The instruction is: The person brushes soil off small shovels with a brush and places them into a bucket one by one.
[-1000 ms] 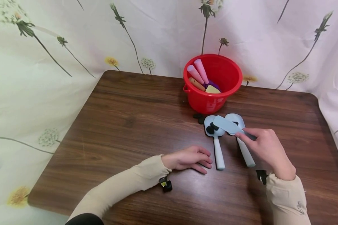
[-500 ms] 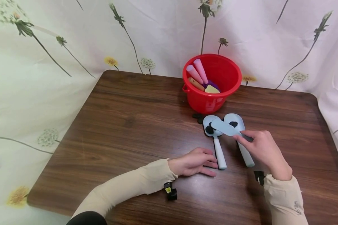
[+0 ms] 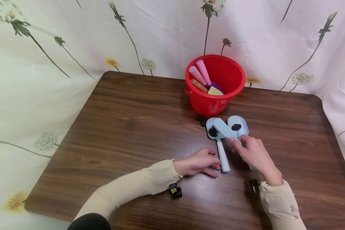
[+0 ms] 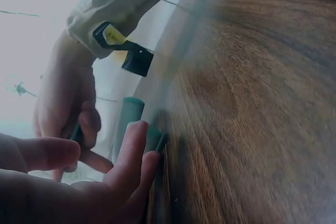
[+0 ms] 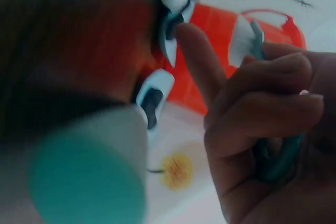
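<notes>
In the head view my right hand (image 3: 254, 153) holds a pale blue brush (image 3: 225, 129), a bristly fringe along its left edge. The brush head lies over the left of two pale blue scoops. That left scoop (image 3: 223, 159), with a white handle, holds dark pebbles (image 3: 212, 132). Beside it the right scoop (image 3: 241, 121) carries a black pebble (image 3: 236, 127); its handle is mostly hidden by my right hand. My left hand (image 3: 201, 161) has loose, spread fingers beside the left scoop's handle. In the right wrist view the index finger (image 5: 202, 59) points out, other fingers bent.
A red bucket (image 3: 207, 103) stands behind the scoops, holding pink handles (image 3: 199, 73), a brown handle (image 3: 199, 85) and a yellow piece (image 3: 215, 91). Dark pebbles (image 3: 201, 119) lie at its foot. The brown wooden table (image 3: 118, 127) meets a floral cloth backdrop (image 3: 166, 38).
My right hand has moved left and its brush has turned more upright, showing bristles. The pebble on the right scoop is now in full view. My left hand has shifted slightly right toward the scoop handle.
</notes>
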`<state>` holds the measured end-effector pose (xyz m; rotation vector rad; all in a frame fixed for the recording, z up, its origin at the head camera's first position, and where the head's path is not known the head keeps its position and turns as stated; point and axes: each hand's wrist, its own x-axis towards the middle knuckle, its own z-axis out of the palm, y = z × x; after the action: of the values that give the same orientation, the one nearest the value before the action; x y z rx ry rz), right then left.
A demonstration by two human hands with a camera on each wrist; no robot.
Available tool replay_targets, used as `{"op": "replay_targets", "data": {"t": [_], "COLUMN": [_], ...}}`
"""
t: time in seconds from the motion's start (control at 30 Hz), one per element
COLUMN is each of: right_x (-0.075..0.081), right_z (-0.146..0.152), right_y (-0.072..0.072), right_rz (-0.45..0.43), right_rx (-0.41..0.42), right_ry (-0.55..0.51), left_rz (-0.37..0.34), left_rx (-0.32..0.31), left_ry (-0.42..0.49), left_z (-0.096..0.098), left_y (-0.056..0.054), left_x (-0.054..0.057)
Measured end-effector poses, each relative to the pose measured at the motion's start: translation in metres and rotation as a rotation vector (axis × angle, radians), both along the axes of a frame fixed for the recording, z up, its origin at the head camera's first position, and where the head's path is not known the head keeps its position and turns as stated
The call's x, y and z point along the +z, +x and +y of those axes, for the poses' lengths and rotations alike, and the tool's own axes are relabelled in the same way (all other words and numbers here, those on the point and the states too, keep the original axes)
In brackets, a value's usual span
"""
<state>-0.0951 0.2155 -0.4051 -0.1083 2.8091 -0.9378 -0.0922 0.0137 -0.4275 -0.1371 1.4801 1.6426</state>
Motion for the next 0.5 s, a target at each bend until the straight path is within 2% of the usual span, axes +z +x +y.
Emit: {"op": "replay_targets", "data": {"t": [0.13,0.27,0.5], "right_x": [-0.0049,-0.0074,-0.0074], "right_z": [-0.0052,-0.0069,-0.0078], "right_y": [0.0014,0.0023,0.0011], "right_rz": [-0.095,-0.154,-0.202], "right_rx": [-0.010,-0.002,0.016], "right_ry": [-0.039,-0.075,-0.123], "left_rz": [-0.002,-0.026,-0.098], "left_rx": [-0.005,0.000,0.075], "left_ry": [-0.001,0.028,0.082], "left_z": [-0.0010,-0.0015,-0.0022], "left_y": [-0.0021,-0.0033,-0.0037], "left_x": [-0.0002,-0.0007,-0.0011]}}
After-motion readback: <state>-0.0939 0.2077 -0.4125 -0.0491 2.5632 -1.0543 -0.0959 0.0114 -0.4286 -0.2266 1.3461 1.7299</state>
